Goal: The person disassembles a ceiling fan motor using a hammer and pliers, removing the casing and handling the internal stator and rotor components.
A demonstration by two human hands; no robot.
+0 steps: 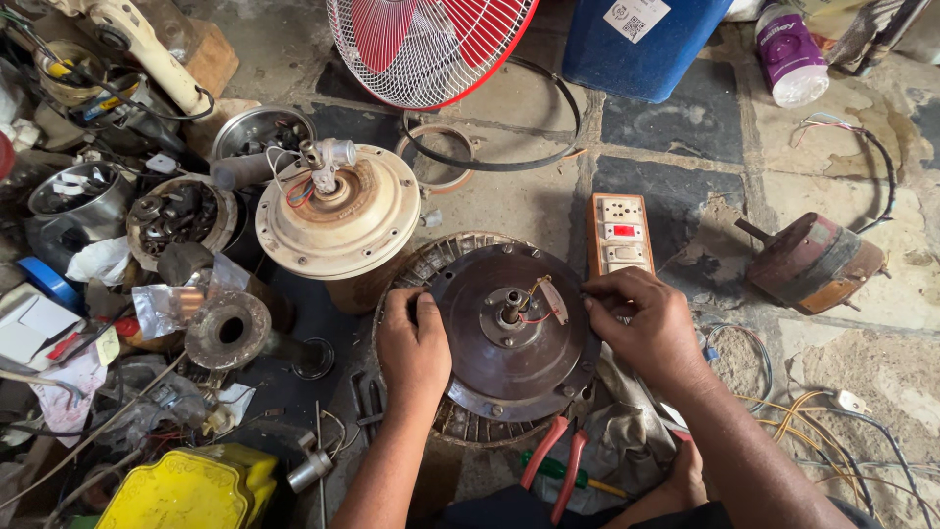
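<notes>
Down on the stone floor (509,196), both hands grip a dark round fan motor housing (514,333) by its rim. The left hand (413,343) clamps the near-left edge, its fingers (397,306) curled over the top of the disc. The right hand (646,323) holds the opposite edge, its fingertips (592,299) pressed onto the rim just beside a short shaft (511,306) and red wires (534,315) at the centre. Directly beyond the right fingers an orange switch-and-socket board (620,233) lies touching distance away. Beyond the left fingers stands a cream-coloured motor (338,211) with loose wires on top, close enough to crowd that side. Below the housing, near the wrists, red-handled pliers (553,465) and a green screwdriver (568,478) lie on a grey cloth (617,441). Farther out past the fingertips are a red fan guard (426,44), a black ring (499,127) and a blue container (646,44). Left of the left hand, metal parts and bowls clutter the floor, with a yellow can (186,490) nearest the forearm. A rusty brown motor casing (813,263) sits well right.
</notes>
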